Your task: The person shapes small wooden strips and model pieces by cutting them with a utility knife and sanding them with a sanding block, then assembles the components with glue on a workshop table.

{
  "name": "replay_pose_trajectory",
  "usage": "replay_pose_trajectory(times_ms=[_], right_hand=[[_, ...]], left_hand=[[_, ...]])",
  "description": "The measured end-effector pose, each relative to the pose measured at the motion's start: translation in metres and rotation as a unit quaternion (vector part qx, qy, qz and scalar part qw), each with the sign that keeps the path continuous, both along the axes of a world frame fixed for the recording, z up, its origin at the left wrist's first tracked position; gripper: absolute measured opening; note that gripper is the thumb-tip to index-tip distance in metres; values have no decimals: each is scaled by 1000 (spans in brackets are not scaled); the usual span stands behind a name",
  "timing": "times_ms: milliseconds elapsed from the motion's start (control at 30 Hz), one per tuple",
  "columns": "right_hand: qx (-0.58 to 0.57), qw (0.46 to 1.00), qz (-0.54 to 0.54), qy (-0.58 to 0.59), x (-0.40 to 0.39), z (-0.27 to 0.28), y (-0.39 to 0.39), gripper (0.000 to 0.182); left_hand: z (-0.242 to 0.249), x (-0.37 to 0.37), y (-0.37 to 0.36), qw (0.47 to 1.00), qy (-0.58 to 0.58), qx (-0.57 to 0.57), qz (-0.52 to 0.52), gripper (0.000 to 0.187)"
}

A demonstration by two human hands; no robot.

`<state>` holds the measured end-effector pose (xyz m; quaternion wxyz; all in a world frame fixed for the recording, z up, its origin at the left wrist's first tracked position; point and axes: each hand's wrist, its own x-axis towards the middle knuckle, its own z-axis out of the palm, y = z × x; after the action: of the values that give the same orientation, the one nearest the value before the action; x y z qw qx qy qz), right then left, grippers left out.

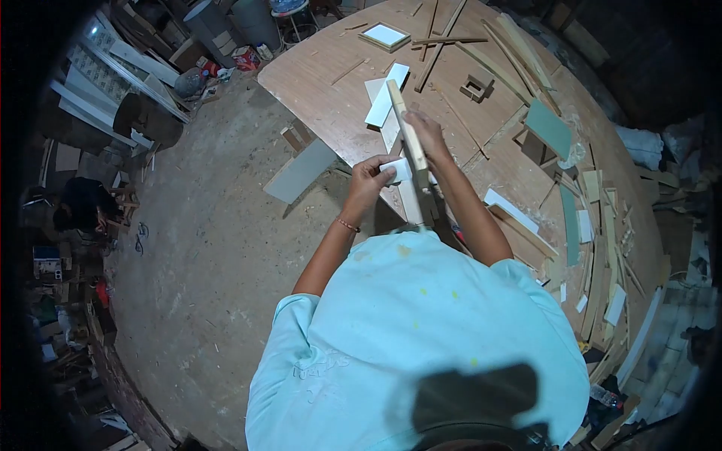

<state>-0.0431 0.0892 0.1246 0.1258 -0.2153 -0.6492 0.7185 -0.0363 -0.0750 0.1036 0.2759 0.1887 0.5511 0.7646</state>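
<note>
My left hand (366,183) is closed around a small white rectangular piece (396,171), pinched between thumb and fingers. It is at the near edge of the table, right beside a long pale wooden board (407,124). My right hand (427,135) grips that board from its right side, fingers wrapped over it. The board stands on edge, pointing away from me, and its far end overlaps a flat white panel (387,98) on the table. Another light strip (409,201) lies below the white piece, its near end hidden by my shirt.
The wooden table (323,71) carries a small framed panel (385,36), thin wood strips and a small wooden box frame (476,89). Green boards (548,128) and many offcuts lie to the right. A grey panel (301,171) leans low beside the table's left edge, above the dusty floor (203,278).
</note>
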Motion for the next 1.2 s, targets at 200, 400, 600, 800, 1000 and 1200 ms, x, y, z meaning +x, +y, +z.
replay_pose_trajectory(times_ms=[200, 400, 600, 800, 1000, 1200], right_hand=[[6, 997, 60, 46, 17, 41, 1, 34], [315, 942, 97, 67, 33, 56, -31, 48], [361, 930, 53, 49, 38, 48, -44, 46], [131, 975, 179, 22, 79, 39, -41, 50], [211, 972, 97, 28, 64, 45, -30, 44], [252, 967, 20, -26, 34, 22, -25, 46]], left_hand=[[22, 4, -8, 975, -197, 90, -46, 26], [-1, -8, -8, 988, -126, 18, -91, 23], [8, -19, -5, 983, -172, 61, 21, 23], [10, -43, -33, 967, -197, 91, 133, 24], [25, -26, -17, 989, -118, 43, 78, 25], [-10, 2, -4, 992, -83, -82, -57, 22]])
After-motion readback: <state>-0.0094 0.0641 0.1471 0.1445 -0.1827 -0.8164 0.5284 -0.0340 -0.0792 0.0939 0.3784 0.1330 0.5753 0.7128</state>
